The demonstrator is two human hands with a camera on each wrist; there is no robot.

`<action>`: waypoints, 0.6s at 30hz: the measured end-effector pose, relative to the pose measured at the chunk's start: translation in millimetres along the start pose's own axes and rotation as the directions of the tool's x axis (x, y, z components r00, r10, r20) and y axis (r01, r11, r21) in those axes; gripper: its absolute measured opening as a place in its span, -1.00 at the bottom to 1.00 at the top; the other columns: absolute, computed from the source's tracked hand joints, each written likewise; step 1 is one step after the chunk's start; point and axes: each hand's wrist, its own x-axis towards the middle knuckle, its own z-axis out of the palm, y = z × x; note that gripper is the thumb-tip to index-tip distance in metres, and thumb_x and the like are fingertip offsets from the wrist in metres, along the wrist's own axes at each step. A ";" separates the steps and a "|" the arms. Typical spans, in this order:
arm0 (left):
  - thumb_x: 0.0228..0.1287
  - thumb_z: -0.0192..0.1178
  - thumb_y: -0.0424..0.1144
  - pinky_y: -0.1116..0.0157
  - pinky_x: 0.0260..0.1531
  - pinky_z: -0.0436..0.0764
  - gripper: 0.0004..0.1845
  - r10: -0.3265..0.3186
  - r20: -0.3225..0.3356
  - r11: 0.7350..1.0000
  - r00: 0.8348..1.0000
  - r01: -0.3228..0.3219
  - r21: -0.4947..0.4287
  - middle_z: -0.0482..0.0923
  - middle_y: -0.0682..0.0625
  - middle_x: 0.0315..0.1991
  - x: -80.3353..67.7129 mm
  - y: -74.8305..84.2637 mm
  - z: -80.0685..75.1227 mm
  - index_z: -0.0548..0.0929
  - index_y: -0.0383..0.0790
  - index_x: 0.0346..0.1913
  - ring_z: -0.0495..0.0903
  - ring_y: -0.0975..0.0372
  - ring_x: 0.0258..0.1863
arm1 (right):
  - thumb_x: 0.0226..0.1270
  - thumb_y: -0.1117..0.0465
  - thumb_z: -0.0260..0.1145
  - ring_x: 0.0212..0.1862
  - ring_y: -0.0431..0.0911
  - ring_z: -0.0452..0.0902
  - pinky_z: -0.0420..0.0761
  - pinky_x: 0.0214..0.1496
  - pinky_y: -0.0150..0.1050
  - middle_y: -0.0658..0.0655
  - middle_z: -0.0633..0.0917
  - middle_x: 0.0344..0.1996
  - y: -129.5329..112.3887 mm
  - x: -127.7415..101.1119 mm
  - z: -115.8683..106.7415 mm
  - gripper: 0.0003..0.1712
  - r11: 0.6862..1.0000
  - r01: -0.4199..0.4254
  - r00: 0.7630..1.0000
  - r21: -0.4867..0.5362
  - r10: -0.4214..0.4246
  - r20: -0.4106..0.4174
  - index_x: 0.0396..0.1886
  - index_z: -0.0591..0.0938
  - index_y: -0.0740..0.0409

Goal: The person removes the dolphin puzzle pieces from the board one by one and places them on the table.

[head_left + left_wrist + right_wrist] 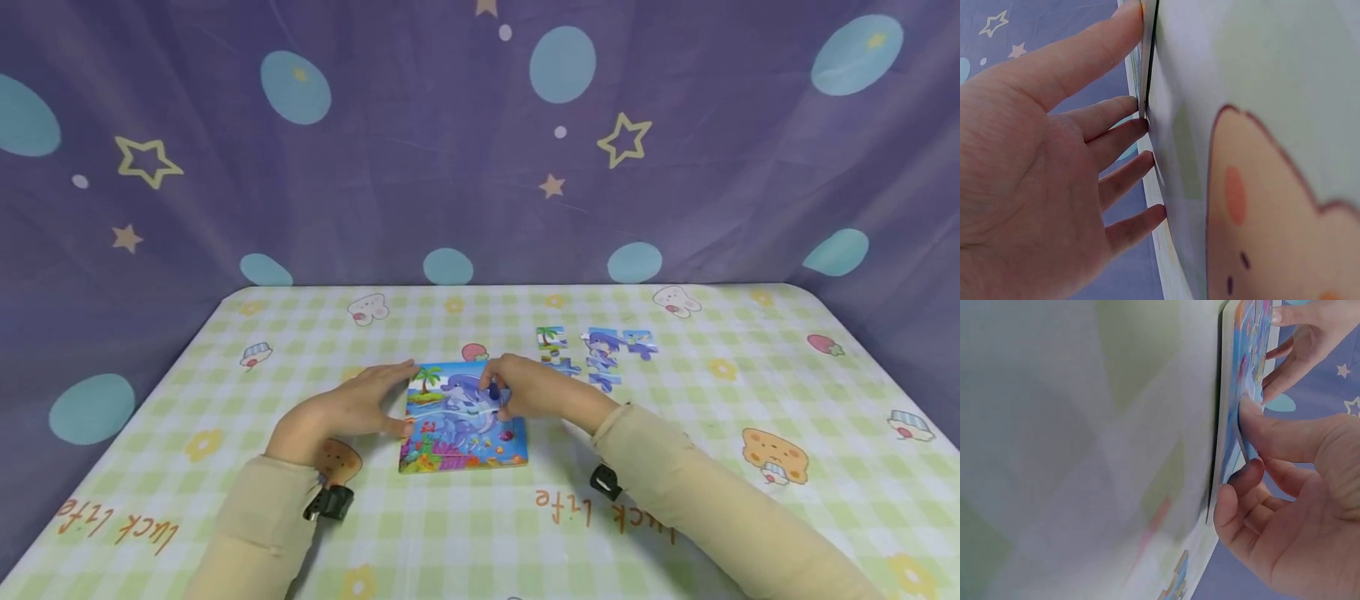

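While our left hand point(352, 406) steadies the puzzle board point(459, 437), our right hand point(528, 390) pinches a puzzle piece point(491, 398) on it.

We keep the left fingers point(1116, 112) straight, tips touching the board's edge at its nine o'clock. Our right thumb and fingers curl round the blue piece, lifted at the board's two o'clock corner. Loose pieces point(597, 354) lie near, at one o'clock from the board, on the checked tablecloth point(750, 500).
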 end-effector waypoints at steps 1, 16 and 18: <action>0.23 0.39 -0.01 -0.25 0.39 0.02 -0.03 0.001 -0.001 1.000 1.000 -0.001 0.001 -0.02 -0.25 0.55 0.1 -0.1 0.2 0.11 -0.31 0.54 -0.06 -0.22 0.50 | 0.09 0.37 0.54 -0.08 -0.04 0.49 0.54 0.00 -0.15 0.08 0.56 -0.16 -0.5 -0.8 0.6 -0.57 1.000 0.000 1.000 -0.016 0.000 -0.006 -0.04 0.62 0.13; 0.22 0.39 0.02 -0.27 0.38 0.02 -0.02 0.014 -0.004 1.000 1.000 -0.014 0.009 -0.02 -0.27 0.55 -0.3 0.5 -0.5 0.13 -0.34 0.53 -0.06 -0.24 0.49 | 0.26 0.31 0.44 -0.25 -0.12 0.42 0.48 -0.12 -0.21 -0.01 0.65 -0.25 1.8 -7.5 1.5 -0.85 0.996 0.089 0.996 0.016 -0.088 -0.018 -0.25 0.62 0.07; 0.22 0.39 0.01 -0.27 0.38 0.02 -0.03 0.010 -0.003 1.000 1.000 -0.010 0.008 -0.02 -0.26 0.55 -0.1 0.7 -0.5 0.13 -0.33 0.53 -0.06 -0.23 0.49 | 0.26 0.32 0.44 -0.30 -0.13 0.40 0.46 -0.16 -0.23 -0.02 0.65 -0.29 2.3 -8.5 0.7 -0.85 0.995 0.099 0.995 0.021 -0.098 -0.017 -0.25 0.62 0.08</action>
